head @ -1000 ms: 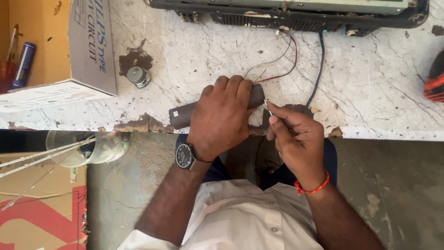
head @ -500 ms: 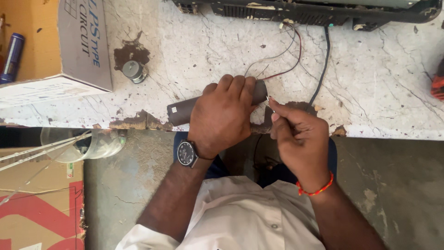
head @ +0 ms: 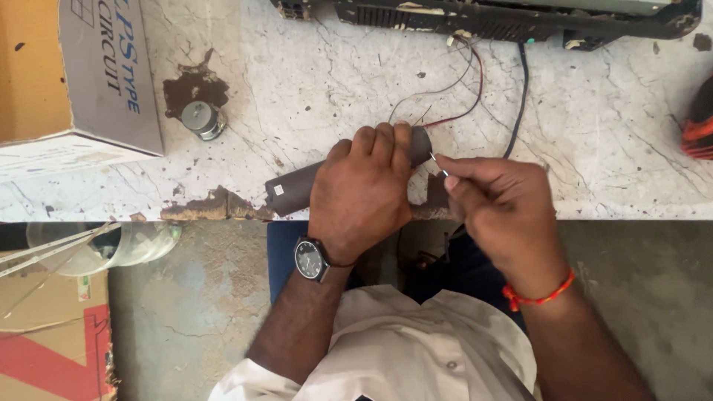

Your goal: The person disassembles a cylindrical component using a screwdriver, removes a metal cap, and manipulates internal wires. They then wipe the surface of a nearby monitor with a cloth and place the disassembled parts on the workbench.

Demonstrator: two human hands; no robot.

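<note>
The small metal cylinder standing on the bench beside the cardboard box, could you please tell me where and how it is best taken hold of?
Probably from straight above, fingers on opposite sides of the small metal cylinder's round wall. It stands upright and apart on the marble bench; the cardboard box crowds its left, so close front to back.

Electronics repair workshop: chipped marble counter, opened black device chassis, loose wires, cardboard parts box.

Bare worktop lies open to the right of the right hand. Thin wires cross just beyond both hands; the cardboard box and small metal cylinder block the left.
</note>
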